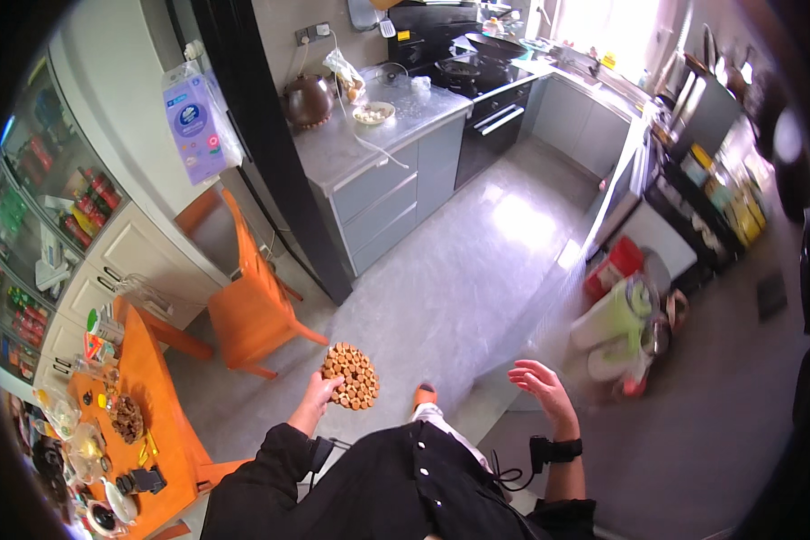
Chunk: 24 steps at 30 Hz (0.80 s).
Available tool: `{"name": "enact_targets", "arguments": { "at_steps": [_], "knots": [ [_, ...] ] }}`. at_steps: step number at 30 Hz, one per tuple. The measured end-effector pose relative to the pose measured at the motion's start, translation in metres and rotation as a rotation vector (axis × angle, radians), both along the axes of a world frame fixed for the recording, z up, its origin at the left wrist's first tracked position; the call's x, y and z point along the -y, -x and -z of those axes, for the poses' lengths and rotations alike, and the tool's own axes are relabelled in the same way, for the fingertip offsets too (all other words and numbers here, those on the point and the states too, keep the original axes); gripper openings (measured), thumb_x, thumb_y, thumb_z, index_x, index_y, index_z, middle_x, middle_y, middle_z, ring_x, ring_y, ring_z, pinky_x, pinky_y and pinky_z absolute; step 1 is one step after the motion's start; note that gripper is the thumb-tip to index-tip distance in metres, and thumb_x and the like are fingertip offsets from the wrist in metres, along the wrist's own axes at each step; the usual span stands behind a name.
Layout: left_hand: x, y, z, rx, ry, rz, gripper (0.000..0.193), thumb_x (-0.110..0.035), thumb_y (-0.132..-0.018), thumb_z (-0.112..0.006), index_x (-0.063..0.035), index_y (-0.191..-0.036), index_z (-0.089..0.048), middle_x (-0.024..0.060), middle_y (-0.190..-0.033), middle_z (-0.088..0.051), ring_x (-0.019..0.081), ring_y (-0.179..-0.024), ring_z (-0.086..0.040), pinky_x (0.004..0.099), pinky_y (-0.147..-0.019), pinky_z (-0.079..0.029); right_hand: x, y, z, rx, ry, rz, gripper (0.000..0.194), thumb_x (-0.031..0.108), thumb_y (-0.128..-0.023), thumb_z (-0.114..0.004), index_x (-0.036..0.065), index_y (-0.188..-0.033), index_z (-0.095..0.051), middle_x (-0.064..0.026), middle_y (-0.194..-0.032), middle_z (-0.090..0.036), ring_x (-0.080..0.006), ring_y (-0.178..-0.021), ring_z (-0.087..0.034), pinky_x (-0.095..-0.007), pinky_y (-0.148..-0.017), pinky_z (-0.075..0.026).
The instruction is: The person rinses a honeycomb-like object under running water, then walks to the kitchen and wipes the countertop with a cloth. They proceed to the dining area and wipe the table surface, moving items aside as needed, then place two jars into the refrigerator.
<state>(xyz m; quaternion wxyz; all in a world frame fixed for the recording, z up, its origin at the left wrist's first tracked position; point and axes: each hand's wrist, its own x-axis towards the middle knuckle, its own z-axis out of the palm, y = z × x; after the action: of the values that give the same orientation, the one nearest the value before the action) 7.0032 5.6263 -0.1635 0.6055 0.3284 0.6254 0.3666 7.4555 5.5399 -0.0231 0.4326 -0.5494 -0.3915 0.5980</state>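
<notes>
My left hand [324, 391] grips the near edge of a round wooden trivet [352, 375] made of small log slices, with the thumb on top. The trivet is held over the grey floor [418, 317], its face turned up towards me. Out to the right, my right hand [538, 386] is raised with nothing in it, the fingers slightly curled and apart. A black band with a small box [555, 451] is strapped round my right wrist. Below, one foot in an orange slipper [424, 395] shows on the floor.
An orange chair [253, 320] and a cluttered wooden table [169, 445] stand at left. Ahead, a counter [418, 111] holds a brown kettle [307, 100] and a bowl [374, 113] beside a black stove [476, 74]. A glass partition [547, 324] and several containers [621, 304] are at right.
</notes>
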Motion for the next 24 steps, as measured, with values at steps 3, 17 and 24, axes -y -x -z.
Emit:
{"name": "enact_targets", "arguments": {
  "at_steps": [3, 17, 24],
  "knots": [
    [-0.077, -0.039, -0.012, 0.037, 0.008, -0.11, 0.04, 0.002, -0.076, -0.063, 0.004, -0.114, -0.052, 0.0124, -0.102, -0.063, 0.0227, -0.088, -0.063, 0.0358, -0.078, -0.052, -0.098, -0.032, -0.008, 0.015, -0.055, -0.01, 0.033, 0.019, -0.093, -0.053, 0.002, -0.12, -0.053, -0.0082, -0.109, -0.063, -0.0146, -0.1, -0.058, -0.0278, -0.087, -0.043],
    [-0.513, -0.198, -0.029, 0.104, -0.123, 0.047, 0.04, 0.002, -0.075, -0.062, 0.0019, -0.114, -0.054, 0.007, -0.101, -0.063, 0.017, -0.088, -0.061, 0.0322, -0.079, -0.05, -0.459, -0.172, 0.028, 0.041, 0.064, -0.003, 0.032, 0.015, -0.092, -0.055, 0.002, -0.122, -0.052, -0.0079, -0.107, -0.064, -0.0141, -0.097, -0.058, -0.0261, -0.085, -0.045],
    [-0.8, -0.344, -0.05, 0.251, -0.125, 0.137, 0.042, -0.004, -0.077, -0.064, -0.0002, -0.118, -0.053, 0.0083, -0.103, -0.063, 0.0209, -0.087, -0.063, 0.0369, -0.076, -0.054, -0.516, -0.278, 0.018, 0.076, 0.127, 0.41, 0.031, 0.02, -0.093, -0.052, 0.006, -0.121, -0.054, -0.006, -0.105, -0.065, -0.0137, -0.095, -0.06, -0.0249, -0.082, -0.044]
  ]
}}
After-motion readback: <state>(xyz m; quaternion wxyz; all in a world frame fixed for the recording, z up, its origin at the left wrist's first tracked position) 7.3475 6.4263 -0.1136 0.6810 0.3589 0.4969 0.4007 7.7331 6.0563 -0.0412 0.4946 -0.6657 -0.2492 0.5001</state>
